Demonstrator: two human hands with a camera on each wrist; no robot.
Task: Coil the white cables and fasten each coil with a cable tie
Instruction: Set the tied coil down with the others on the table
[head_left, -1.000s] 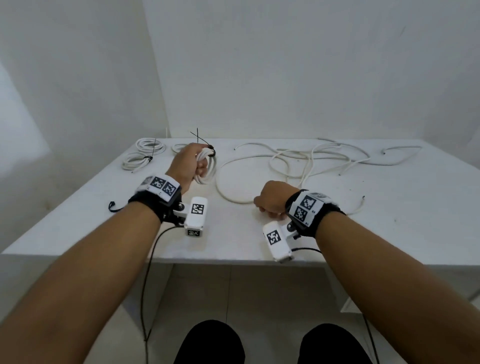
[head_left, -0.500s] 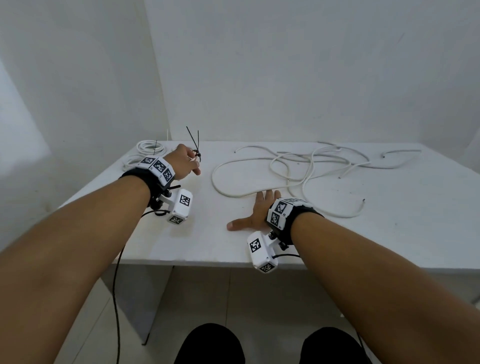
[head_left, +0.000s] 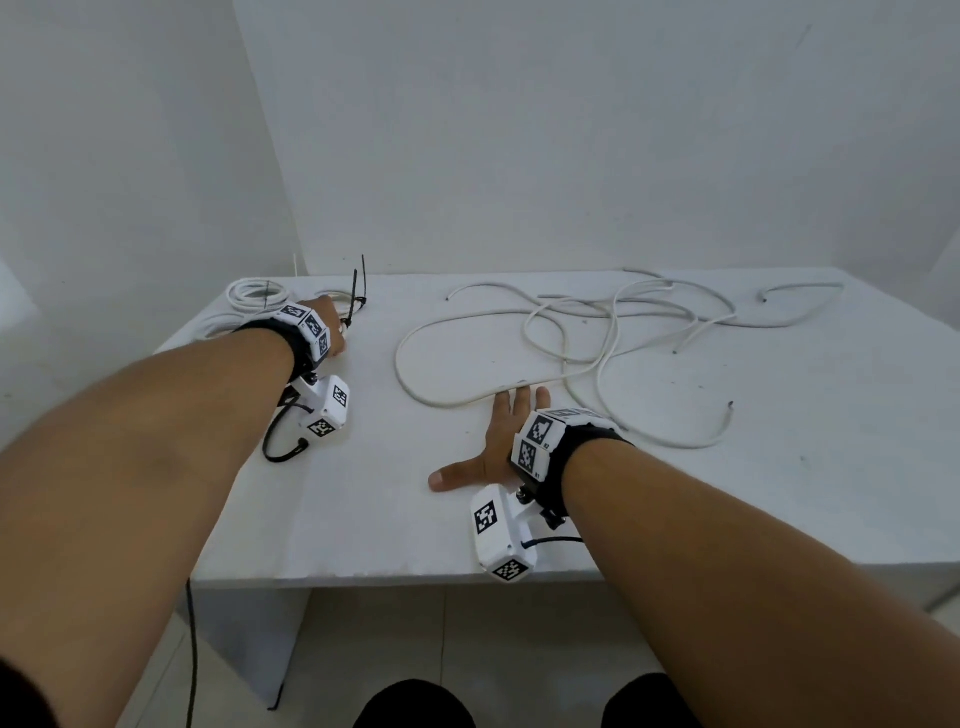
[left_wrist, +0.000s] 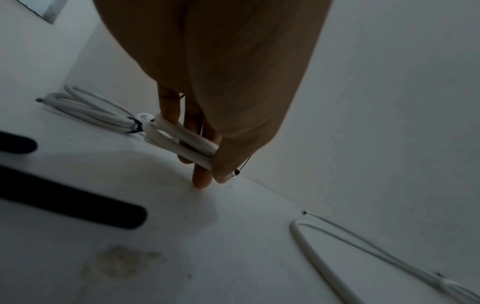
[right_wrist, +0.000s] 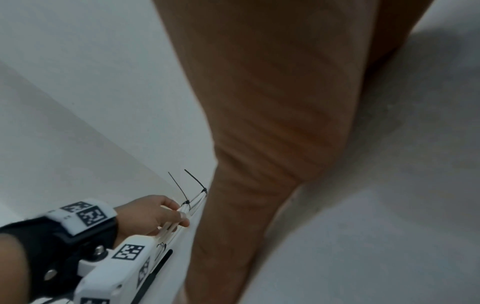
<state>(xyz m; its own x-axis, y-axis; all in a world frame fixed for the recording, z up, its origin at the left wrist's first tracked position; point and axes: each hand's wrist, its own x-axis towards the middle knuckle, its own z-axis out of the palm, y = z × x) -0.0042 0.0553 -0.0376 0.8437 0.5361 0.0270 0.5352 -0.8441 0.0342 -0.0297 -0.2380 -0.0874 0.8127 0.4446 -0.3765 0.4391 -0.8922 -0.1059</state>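
My left hand (head_left: 334, 336) grips a coiled white cable (left_wrist: 182, 142) low over the back left of the white table (head_left: 363, 509). Two black cable ties (head_left: 358, 291) stick up from that coil. In the right wrist view the same coil (right_wrist: 193, 203) shows past my left hand's fingers (right_wrist: 168, 205). My right hand (head_left: 501, 428) lies flat on the table with fingers spread, just touching the near loop of the loose white cables (head_left: 597, 332) that sprawl across the middle and right.
Tied white coils (head_left: 257, 293) lie at the back left corner, one (left_wrist: 88, 108) right beside the held coil. Walls close the table at the back and left. A black wire (head_left: 280, 441) hangs from the left wrist camera.
My left hand has carried the tied coil left and back toward the other coils. My right hand has uncurled from a fist and now lies flat on the table.
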